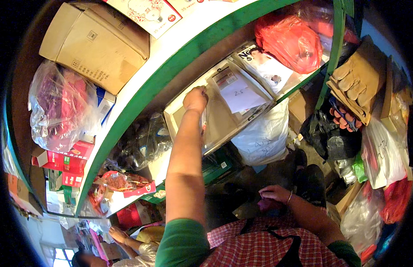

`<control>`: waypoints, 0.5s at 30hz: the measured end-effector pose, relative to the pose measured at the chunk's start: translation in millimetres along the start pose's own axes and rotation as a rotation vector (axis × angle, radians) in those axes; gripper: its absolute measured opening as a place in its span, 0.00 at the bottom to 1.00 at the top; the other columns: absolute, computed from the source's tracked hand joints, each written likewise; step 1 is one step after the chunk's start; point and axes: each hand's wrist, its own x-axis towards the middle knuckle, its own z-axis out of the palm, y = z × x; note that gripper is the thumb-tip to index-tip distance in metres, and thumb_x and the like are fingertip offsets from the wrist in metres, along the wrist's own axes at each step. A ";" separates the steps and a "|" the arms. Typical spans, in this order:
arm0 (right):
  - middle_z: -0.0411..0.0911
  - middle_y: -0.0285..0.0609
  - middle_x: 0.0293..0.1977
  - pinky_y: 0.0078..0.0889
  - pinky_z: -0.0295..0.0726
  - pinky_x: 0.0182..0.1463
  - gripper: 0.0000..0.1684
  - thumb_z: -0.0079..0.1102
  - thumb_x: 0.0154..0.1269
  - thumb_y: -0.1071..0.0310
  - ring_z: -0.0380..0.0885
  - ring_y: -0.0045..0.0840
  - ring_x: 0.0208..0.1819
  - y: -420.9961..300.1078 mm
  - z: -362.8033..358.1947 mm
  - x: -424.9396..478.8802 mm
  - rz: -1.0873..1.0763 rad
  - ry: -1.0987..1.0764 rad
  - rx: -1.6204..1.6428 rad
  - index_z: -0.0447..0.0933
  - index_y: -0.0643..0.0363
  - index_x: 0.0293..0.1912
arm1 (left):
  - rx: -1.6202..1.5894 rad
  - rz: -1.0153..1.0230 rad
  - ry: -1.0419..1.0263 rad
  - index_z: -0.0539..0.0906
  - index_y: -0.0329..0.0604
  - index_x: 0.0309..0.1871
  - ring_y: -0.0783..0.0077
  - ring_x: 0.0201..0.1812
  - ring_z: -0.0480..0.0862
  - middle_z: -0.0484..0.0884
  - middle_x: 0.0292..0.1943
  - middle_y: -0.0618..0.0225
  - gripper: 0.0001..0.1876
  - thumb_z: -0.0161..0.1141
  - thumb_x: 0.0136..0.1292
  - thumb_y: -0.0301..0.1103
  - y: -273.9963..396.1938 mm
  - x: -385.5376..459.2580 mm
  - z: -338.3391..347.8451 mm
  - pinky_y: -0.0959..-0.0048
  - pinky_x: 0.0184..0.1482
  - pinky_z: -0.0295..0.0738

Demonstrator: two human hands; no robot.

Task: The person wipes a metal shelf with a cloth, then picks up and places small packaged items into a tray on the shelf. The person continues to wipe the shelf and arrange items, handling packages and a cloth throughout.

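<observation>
My left hand (195, 97) reaches into an open shallow cardboard box (170, 125) on the green-edged shelf. Its fingers are curled, and a narrow clear-wrapped packet (203, 121) shows beside the wrist; whether the fingers grip it is not clear. In the same box lie flat packets (226, 80) with a white paper (243, 98) bearing handwriting. My right hand (276, 194), with a bracelet at its wrist, is low in front of my checked apron (260, 245), fingers slightly bent. A purple item (267, 204) is just below it; contact cannot be told.
A red plastic bag (293, 46) and white printed packets (265, 68) lie right of the box. A large carton (96, 50) stands on the upper shelf (166, 43). Work gloves (355, 83) and filled bags (382, 153) are at right. Another person's arm (126, 238) shows at lower left.
</observation>
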 end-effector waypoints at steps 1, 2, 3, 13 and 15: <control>0.78 0.37 0.39 0.25 0.71 0.51 0.17 0.57 0.61 0.64 0.74 0.20 0.43 0.7 0.0 1.1 0.000 -0.003 0.010 0.76 0.61 0.48 | -0.019 0.005 0.029 0.79 0.51 0.34 0.57 0.42 0.80 0.81 0.38 0.63 0.08 0.55 0.50 0.35 0.5 -0.1 -0.9 0.62 0.41 0.74; 0.78 0.37 0.39 0.26 0.70 0.51 0.17 0.57 0.61 0.64 0.74 0.20 0.43 1.4 -0.3 1.8 0.001 -0.012 -0.012 0.76 0.61 0.48 | -0.034 -0.005 0.058 0.78 0.50 0.31 0.57 0.39 0.79 0.81 0.35 0.63 0.05 0.55 0.49 0.34 0.8 -1.9 -1.7 0.62 0.39 0.73; 0.78 0.37 0.39 0.26 0.70 0.51 0.17 0.57 0.61 0.64 0.74 0.20 0.43 2.2 -0.6 2.4 0.005 -0.010 -0.072 0.76 0.61 0.48 | -0.046 -0.002 0.102 0.78 0.50 0.31 0.56 0.38 0.79 0.81 0.34 0.61 0.05 0.55 0.50 0.35 0.5 -3.1 -3.4 0.62 0.39 0.73; 0.78 0.38 0.41 0.26 0.71 0.51 0.17 0.56 0.61 0.63 0.75 0.22 0.43 -2.4 -0.7 -0.7 0.039 0.001 -0.006 0.76 0.61 0.48 | -0.111 0.110 0.219 0.77 0.47 0.31 0.54 0.38 0.79 0.80 0.36 0.59 0.05 0.57 0.50 0.33 -27.8 -13.2 -54.0 0.63 0.39 0.74; 0.78 0.39 0.41 0.26 0.71 0.51 0.17 0.56 0.61 0.62 0.75 0.22 0.43 -3.3 -0.3 -1.0 0.068 -0.001 -0.029 0.76 0.60 0.48 | -0.354 0.104 0.207 0.77 0.45 0.31 0.61 0.35 0.79 0.80 0.33 0.61 0.06 0.60 0.49 0.33 -34.7 -13.4 -64.1 0.68 0.40 0.73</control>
